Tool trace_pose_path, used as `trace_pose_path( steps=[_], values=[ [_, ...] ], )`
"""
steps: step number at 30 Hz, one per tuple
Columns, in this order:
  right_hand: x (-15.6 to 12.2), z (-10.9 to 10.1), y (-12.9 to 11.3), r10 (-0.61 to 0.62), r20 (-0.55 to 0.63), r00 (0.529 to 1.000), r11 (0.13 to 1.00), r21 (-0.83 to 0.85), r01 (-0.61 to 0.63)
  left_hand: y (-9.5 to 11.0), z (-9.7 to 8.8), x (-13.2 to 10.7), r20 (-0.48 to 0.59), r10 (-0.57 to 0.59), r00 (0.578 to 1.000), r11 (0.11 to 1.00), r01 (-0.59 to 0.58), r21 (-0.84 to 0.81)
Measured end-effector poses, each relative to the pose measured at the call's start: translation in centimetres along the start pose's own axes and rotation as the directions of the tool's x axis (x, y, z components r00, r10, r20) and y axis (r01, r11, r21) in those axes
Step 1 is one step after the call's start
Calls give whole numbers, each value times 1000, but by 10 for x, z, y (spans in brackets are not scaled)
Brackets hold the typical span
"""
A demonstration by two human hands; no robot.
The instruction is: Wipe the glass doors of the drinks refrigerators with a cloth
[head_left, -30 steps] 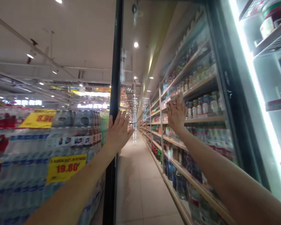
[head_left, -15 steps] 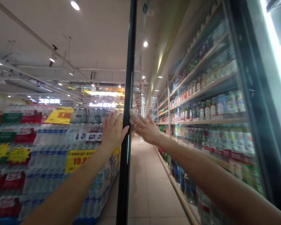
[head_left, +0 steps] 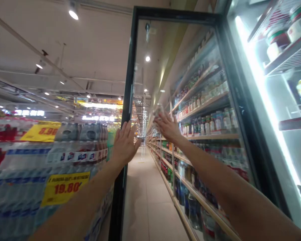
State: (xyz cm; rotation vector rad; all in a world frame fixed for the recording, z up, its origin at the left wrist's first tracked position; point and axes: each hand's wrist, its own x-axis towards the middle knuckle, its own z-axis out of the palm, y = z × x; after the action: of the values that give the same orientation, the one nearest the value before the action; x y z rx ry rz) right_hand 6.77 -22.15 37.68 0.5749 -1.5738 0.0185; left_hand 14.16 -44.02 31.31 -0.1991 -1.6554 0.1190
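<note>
A glass cooler door (head_left: 130,77) with a black frame stands open in front of me. My left hand (head_left: 125,144) lies against the frame's left upright, its fingers stretched upward and the thumb out to the right. My right hand (head_left: 167,127) reaches to the middle of the glass, fingers extended and pressed on what looks like a pale, thin cloth (head_left: 160,109). The cloth is blurred and partly hidden behind the fingers.
On the right is the lit cooler interior, with wire shelves (head_left: 291,53) holding jars (head_left: 277,45). Shelves of bottles (head_left: 208,125) show in the glass. Stacked bottle packs (head_left: 22,167) with yellow price signs (head_left: 65,188) stand at left, beside a tiled aisle (head_left: 142,190).
My right hand has moved from beside the left upright toward the middle of the glass. The left hand stays at the upright. My view has shifted, showing the door's top edge and more cooler interior.
</note>
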Motion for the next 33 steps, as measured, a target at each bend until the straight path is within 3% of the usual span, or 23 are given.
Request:
trace_pose_path(
  steps=[1,3,5,6,7,9,10,12,13,14,15,17,19,20,21,23,25,27,28,30,32,33],
  values=[
    [-11,-5,17,139,-45,989,990,-14,-140,3,1,2,19,7,1000,1000,-7,4],
    [-30,-14,50,415,-168,894,906,-18,-424,9,5,5,59,25,998,1000,-26,10],
    [-40,-21,69,519,-235,822,844,-14,-536,17,9,10,95,32,995,999,-34,15],
    [-41,-22,69,507,-235,829,850,-21,-526,21,12,13,104,23,994,1000,-25,18],
    [-42,-22,65,453,-207,867,883,-32,-468,25,16,15,110,6,994,1000,-9,22],
    [-42,-17,48,233,-89,968,970,-43,-237,34,22,21,112,-40,993,999,37,30],
    [-42,-13,41,92,-19,996,995,-34,-93,38,25,23,109,-67,992,997,63,34],
    [-48,-11,41,-92,72,993,996,-14,93,44,30,26,99,-102,990,994,98,42],
    [-54,-13,51,-67,74,995,997,-25,69,46,32,27,98,-108,989,994,104,47],
    [-61,-18,68,43,43,998,998,-47,-41,48,33,28,100,-110,989,993,105,50],
    [-70,-25,88,203,-9,979,977,-70,-203,49,33,27,108,-109,988,993,104,50],
    [-89,-42,131,554,-149,819,819,-75,-568,50,34,27,134,-108,985,994,104,42],
    [-102,-54,158,672,-208,711,714,-72,-697,53,34,26,148,-124,981,992,120,32],
    [-107,-56,161,678,-212,704,706,-78,-704,56,35,26,147,-132,980,991,129,27],
    [-109,-55,156,648,-194,737,736,-89,-671,58,36,25,143,-139,980,990,137,22],
    [-111,-45,131,521,-110,847,842,-101,-531,65,38,22,136,-140,981,990,140,12],
    [-113,-33,104,282,21,959,957,-73,-280,72,41,17,134,-120,984,993,120,3],
    [-119,-28,95,117,87,989,993,-46,-113,77,44,11,133,-90,987,996,91,2],
    [-124,-29,100,130,75,989,990,-57,-126,79,46,8,133,-78,988,997,78,3],
    [-138,-36,123,339,-42,940,932,-117,-342,82,50,1,137,-59,989,998,58,8],
    [-152,-43,145,580,-191,792,782,-142,-607,85,53,-7,137,-38,990,999,38,9],
    [-159,-44,150,628,-224,745,734,-146,-663,87,55,-10,131,-31,991,1000,30,6]
  ],
)
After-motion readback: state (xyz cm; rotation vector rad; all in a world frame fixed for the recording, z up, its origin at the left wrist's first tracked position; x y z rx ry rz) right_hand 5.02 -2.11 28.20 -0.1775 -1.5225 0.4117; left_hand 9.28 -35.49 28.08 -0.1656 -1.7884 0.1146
